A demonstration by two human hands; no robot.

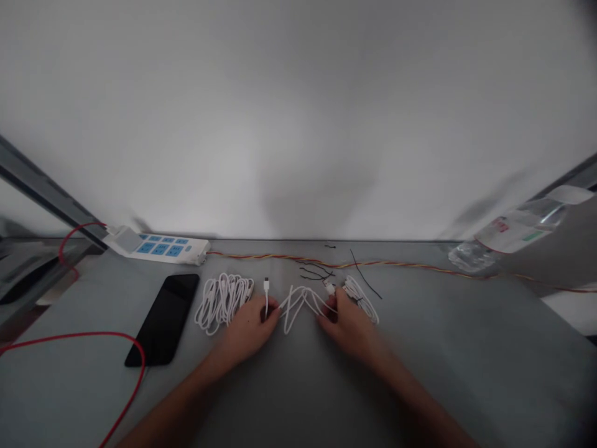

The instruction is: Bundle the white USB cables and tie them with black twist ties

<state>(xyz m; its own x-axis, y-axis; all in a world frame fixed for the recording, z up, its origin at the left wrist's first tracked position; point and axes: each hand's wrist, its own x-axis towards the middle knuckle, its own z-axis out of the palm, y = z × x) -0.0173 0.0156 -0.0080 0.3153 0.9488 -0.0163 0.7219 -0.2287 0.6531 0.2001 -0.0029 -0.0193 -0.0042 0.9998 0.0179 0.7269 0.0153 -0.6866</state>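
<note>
A white cable (298, 303) lies in loose loops on the grey table (466, 348) between both hands. My left hand (249, 326) is closed, pinching the cable near its end, whose small plug (266, 286) sticks up just beyond the fingers. My right hand (349, 323) is closed on the cable's other part, close to a white connector (329, 288). A coiled white cable bundle (224, 300) rests just left of my left hand. Another white coil (361, 297) sits beside my right hand.
A black phone (164, 318) lies at the left, with a white and blue power strip (158, 246) behind it. A red wire (93, 339) loops at the left edge. A twisted multicoloured wire (396, 265) runs along the back, thin black ties (317, 271) lie nearby, and a plastic bottle (508, 239) lies at the right.
</note>
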